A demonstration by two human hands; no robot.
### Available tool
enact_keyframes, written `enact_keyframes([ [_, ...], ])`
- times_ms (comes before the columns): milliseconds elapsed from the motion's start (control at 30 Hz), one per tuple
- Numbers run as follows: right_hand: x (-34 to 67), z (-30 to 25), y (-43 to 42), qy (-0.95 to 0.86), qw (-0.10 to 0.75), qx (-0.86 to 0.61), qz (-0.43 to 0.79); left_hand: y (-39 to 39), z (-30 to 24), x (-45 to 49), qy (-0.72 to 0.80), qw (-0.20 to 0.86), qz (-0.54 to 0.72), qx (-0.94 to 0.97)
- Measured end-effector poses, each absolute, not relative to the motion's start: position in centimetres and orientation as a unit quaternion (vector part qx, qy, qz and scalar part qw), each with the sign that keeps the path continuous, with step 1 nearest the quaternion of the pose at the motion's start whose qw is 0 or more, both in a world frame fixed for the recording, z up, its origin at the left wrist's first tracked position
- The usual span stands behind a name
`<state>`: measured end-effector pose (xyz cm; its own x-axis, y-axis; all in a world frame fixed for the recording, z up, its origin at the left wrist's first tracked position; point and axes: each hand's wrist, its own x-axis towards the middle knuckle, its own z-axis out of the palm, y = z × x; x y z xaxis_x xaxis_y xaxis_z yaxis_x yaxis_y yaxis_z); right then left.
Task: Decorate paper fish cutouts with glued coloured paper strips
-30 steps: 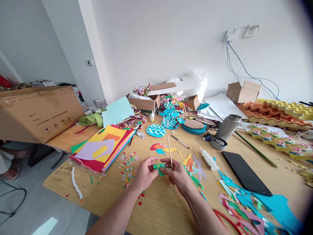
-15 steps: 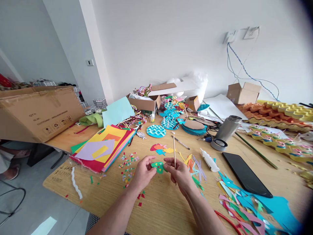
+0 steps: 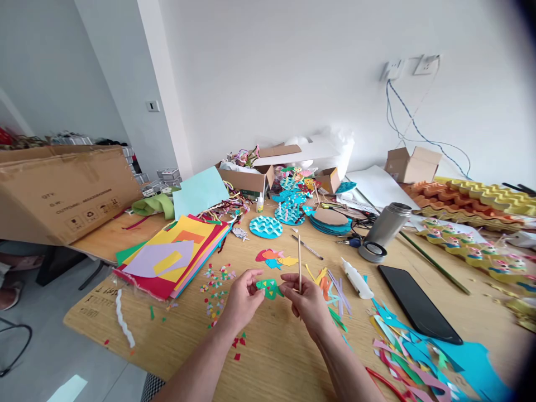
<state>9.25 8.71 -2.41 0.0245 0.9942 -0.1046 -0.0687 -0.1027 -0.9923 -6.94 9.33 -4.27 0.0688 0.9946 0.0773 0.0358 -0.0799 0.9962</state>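
A green paper fish (image 3: pixel 270 289) with small yellow and red triangles on it is held between both hands above the table. My left hand (image 3: pixel 246 296) pinches its left end between thumb and fingers. My right hand (image 3: pixel 305 298) pinches the tail end and also keeps a thin wooden stick (image 3: pixel 299 259) upright in its fingers. Just beyond the hands lie red, blue and yellow paper fish (image 3: pixel 274 258). Tiny coloured paper bits (image 3: pixel 215 287) are scattered left of my left hand, and cut paper strips (image 3: pixel 335 287) lie right of my right hand.
A white glue bottle (image 3: pixel 357 278), a black phone (image 3: pixel 419 303), a steel flask (image 3: pixel 387 226) and paper scraps (image 3: pixel 422 357) lie to the right. Stacked coloured sheets (image 3: pixel 167 259) are at left. Blue wavy discs (image 3: pixel 266 226) and cardboard boxes (image 3: pixel 247 178) stand farther back.
The view has shifted slightly. Both hands still grip the green fish in nearly the same place, its face turned slightly; the stick stays in the right hand.
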Motion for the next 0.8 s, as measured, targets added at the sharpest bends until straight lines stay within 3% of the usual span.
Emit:
enact_keyframes([
  [500, 10.2, 1.4, 10.6, -0.463, 0.493, -0.578, 0.457, 9.3, -3.6, -7.4, 0.467, 0.487, 0.594, 0.438],
  [800, 9.3, 1.6, 19.7, -0.504, 0.382, -0.647, 0.425, 8.6, -2.9, -7.2, 0.443, 0.528, 0.602, 0.404],
])
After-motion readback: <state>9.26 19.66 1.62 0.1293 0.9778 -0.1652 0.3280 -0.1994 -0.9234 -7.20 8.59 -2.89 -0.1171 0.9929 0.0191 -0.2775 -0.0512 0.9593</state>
